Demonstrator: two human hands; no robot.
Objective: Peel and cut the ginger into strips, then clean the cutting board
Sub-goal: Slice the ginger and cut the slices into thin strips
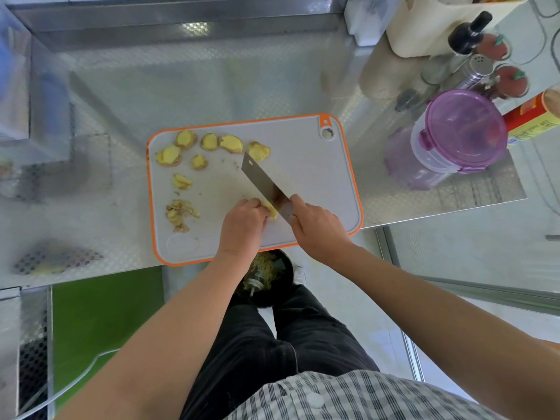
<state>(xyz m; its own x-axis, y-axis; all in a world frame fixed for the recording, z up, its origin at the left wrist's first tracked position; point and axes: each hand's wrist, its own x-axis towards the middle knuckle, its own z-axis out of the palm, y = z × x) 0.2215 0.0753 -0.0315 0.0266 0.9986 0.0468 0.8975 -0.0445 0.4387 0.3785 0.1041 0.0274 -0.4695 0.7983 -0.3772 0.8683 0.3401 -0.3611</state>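
Note:
A grey cutting board [315, 183] with an orange rim lies on the steel counter. Several yellow ginger slices [231, 144] are spread along its far left part, and a heap of brownish peelings [179, 214] lies near its left edge. My left hand [242, 227] holds a small ginger piece [271, 210] down on the board with curled fingers. My right hand [318, 228] grips the handle of a steel cleaver [266, 186], whose blade stands against the right side of that piece, tip pointing to the far left.
A purple-lidded plastic container [460, 131] stands right of the board, with shakers, a dark bottle [468, 33], red jars and a red-yellow can [533, 119] behind it. Below the counter edge, between my legs, sits a black bin [268, 278] with scraps. A beige tub [430, 22] stands far right.

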